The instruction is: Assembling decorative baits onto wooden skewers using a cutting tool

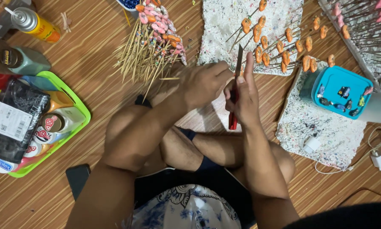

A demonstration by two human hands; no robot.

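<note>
I sit cross-legged on a wood-grain floor. My right hand [240, 95] grips a knife [237, 68] with a red handle, its dark blade pointing up and away. My left hand [203, 82] is closed right beside the blade, pinching a thin wooden skewer [170, 78] that sticks out to the left. Just beyond my hands lies a pile of skewers with pink and orange charms [156, 29]. Orange pieces on sticks [264, 42] stand in a white speckled foam block [224, 17].
A green tray [83, 111] with bottles and a black packet sits at left, spray cans behind it. A teal container lid [336, 76] with small charms is at right on another foam sheet [322, 135]. White charger and cables [379, 160] lie far right. A phone [77, 178] is by my knee.
</note>
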